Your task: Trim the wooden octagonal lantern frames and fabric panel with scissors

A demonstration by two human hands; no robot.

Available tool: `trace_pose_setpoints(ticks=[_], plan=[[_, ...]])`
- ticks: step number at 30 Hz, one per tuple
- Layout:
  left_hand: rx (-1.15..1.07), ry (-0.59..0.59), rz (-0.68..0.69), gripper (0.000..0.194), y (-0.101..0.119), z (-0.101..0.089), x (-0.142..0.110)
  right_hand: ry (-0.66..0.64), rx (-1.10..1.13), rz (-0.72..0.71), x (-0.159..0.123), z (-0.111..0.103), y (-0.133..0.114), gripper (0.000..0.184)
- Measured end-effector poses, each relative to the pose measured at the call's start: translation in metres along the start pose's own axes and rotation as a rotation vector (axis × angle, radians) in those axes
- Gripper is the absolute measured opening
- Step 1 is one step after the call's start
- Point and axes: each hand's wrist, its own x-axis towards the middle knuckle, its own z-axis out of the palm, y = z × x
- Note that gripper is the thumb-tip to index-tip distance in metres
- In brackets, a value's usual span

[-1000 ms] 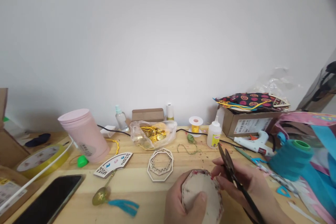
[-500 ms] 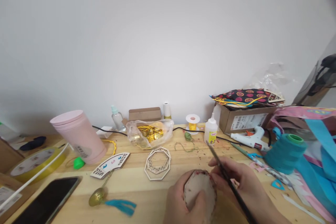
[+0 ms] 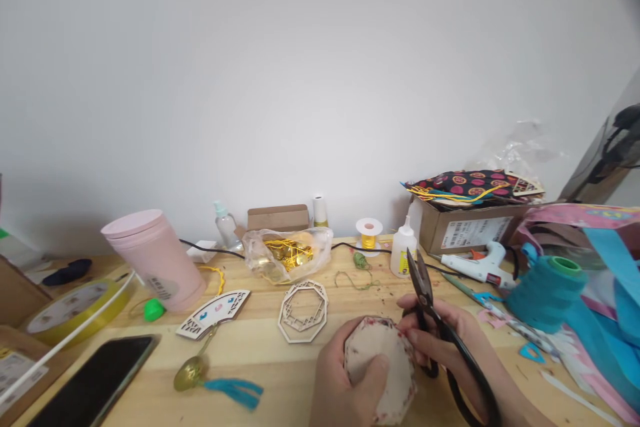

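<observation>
At the near edge of the wooden table [image 3: 280, 380], right of centre: one octagonal board [image 3: 367, 347], red-flecked at the rim, pale face toward you. Left hand [image 3: 345, 377]: grasping the board's left side, thumb laid across the face, apparently to steady it. Right hand [image 3: 463, 343]: finger and thumb closed together at the right rim; whether they pinch anything loose is too small to tell. Black-handled scissors [image 3: 425, 293]: lodged in that same hand, blades pointing away and slightly parted, seemingly kept there so the fingertips stay usable. Octagonal lattice frame [image 3: 303, 339]: flat, beyond and left of the board. Glue bottle [image 3: 399, 250]: upright behind the blade tips, probably for easy reach. Changed since half a second ago: scissors, then edge-on, now showing both blades and handle loops. Unchanged: frame and bottle.
</observation>
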Motion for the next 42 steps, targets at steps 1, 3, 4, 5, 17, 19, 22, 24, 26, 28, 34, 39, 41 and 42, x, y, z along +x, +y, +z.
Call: trace_pose_setpoints(ticks=[1,3,4,5,17,19,22,24,26,28,34,39,41,42], plan=[[-0.005,0.002,-0.008,0.039,0.001,0.0,0.0,0.004,-0.013,-0.002,0.0,0.0,0.0,0.035],[0.004,-0.004,-0.014,0.036,0.004,0.0,0.0,0.012,-0.061,-0.034,0.0,0.0,0.001,0.035],[0.011,-0.015,-0.014,0.034,0.006,0.0,0.0,0.006,-0.095,-0.06,0.0,0.0,0.001,0.034],[0.017,-0.027,-0.016,0.033,0.008,0.0,0.0,-0.003,-0.132,-0.089,-0.001,0.0,0.0,0.033],[-0.295,-0.104,-0.231,0.042,-0.001,-0.007,0.017,0.16,-0.194,-0.091,0.008,-0.009,-0.004,0.032],[-0.288,-0.1,-0.2,0.04,-0.001,-0.007,0.016,0.15,-0.241,-0.11,0.01,-0.012,-0.003,0.031],[-0.291,-0.112,-0.159,0.036,0.003,-0.005,0.014,0.132,-0.364,-0.23,0.013,-0.015,0.001,0.028],[-0.297,-0.132,-0.168,0.034,0.005,-0.004,0.012,0.129,-0.369,-0.264,0.013,-0.016,0.003,0.03],[-0.324,-0.162,-0.192,0.03,0.006,-0.003,0.01,0.081,-0.318,-0.241,0.012,-0.014,0.003,0.034],[-0.344,-0.213,-0.207,0.026,0.006,-0.003,0.009,-0.021,-0.277,-0.199,0.009,-0.01,0.003,0.035],[-0.567,-0.339,-0.252,0.03,0.004,-0.002,0.01,-0.094,-0.211,-0.175,0.005,0.0,0.006,0.026],[-0.714,-0.445,-0.22,0.036,0.0,0.008,0.005,0.04,-0.24,-0.204,0.004,0.001,0.005,0.025],[-0.647,-0.365,-0.256,0.031,0.0,0.009,0.003,0.056,-0.293,-0.252,0.006,-0.003,0.003,0.024],[-0.615,-0.324,-0.279,0.03,0.0,0.009,0.003,0.097,-0.316,-0.281,0.009,-0.006,0.002,0.024]])
